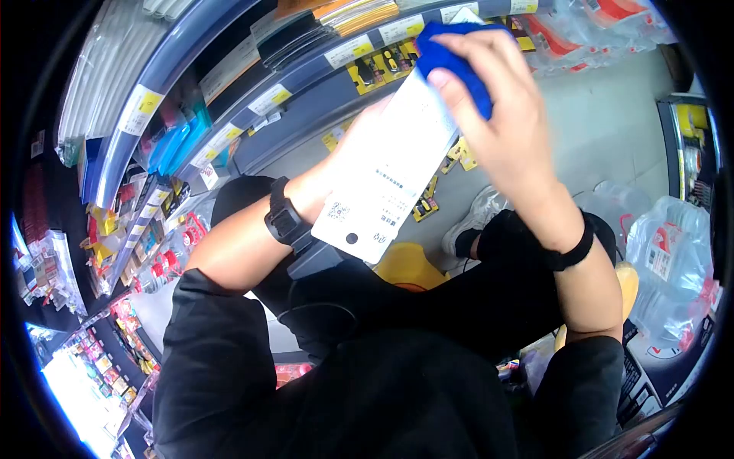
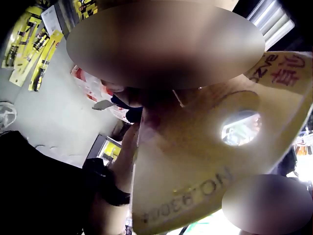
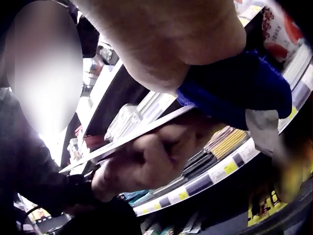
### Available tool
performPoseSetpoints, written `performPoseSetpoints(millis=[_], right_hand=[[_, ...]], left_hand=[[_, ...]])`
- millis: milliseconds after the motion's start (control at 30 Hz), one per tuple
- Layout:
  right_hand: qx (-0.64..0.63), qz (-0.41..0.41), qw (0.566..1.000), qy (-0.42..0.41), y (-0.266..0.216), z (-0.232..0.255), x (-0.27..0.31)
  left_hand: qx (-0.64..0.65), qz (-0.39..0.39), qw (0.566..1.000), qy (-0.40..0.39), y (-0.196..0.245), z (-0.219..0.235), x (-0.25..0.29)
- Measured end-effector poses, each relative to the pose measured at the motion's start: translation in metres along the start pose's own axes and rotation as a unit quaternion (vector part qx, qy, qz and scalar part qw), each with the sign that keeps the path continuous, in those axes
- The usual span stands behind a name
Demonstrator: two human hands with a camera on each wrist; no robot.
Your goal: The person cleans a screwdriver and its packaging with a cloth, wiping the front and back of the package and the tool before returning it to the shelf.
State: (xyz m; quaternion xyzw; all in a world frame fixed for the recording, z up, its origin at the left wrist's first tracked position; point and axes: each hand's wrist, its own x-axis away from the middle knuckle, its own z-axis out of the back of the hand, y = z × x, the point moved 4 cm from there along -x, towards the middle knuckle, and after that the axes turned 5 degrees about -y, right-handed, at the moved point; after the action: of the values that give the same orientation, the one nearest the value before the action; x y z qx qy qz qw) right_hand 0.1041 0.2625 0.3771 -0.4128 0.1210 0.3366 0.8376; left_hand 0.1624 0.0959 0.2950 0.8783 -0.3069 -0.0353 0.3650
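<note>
A long white package (image 1: 382, 168) with a QR code and a round hole slants across the head view; its other face (image 2: 176, 176), yellowish and marked NO.93004, fills much of the left wrist view. My left hand (image 1: 348, 157) grips it from beneath, mostly hidden in the head view, while the right wrist view shows that hand's fingers (image 3: 156, 152) curled under the edge. My right hand (image 1: 505, 115) pinches a bunched blue cloth (image 1: 474, 65) against the package's upper end. In the right wrist view the blue cloth (image 3: 234, 88) hangs beneath my right palm (image 3: 181, 39).
Curved shelves with price labels (image 1: 267, 99) run along the left and top, holding plastic sleeves and folders. Yellow-carded tools (image 1: 382, 65) hang or lie beyond the package. Large clear bottles (image 1: 661, 260) stand at the right. Below are my knees, a shoe (image 1: 474, 218) and a yellow object (image 1: 409, 264).
</note>
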Motion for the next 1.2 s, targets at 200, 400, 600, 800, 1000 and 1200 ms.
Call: performPoseSetpoints(millis=[200,400,600,800,1000,1200], right_hand=[[-0.078,0.009,0.99,-0.116,-0.059,-0.02,0.02],[-0.191,0.056,0.945,-0.261,-0.099,-0.032,0.049],[-0.389,-0.02,0.88,-0.271,-0.075,-0.006,0.036],[-0.67,-0.22,0.703,0.096,0.015,0.067,-0.014],[-0.54,-0.254,0.764,0.246,0.074,0.108,-0.016],[-0.17,-0.168,0.963,0.123,0.051,0.068,-0.019]], left_hand=[[0.162,0.042,0.986,0.027,-0.015,0.022,-0.005],[-0.242,-0.097,0.964,0.057,0.024,-0.002,0.003],[-0.044,-0.015,0.997,0.068,0.008,0.011,-0.005],[0.081,-0.016,0.996,-0.016,0.001,0.016,0.002],[0.077,0.017,0.997,0.02,-0.001,0.015,0.009],[0.032,0.01,0.998,-0.06,-0.001,-0.024,-0.006]])
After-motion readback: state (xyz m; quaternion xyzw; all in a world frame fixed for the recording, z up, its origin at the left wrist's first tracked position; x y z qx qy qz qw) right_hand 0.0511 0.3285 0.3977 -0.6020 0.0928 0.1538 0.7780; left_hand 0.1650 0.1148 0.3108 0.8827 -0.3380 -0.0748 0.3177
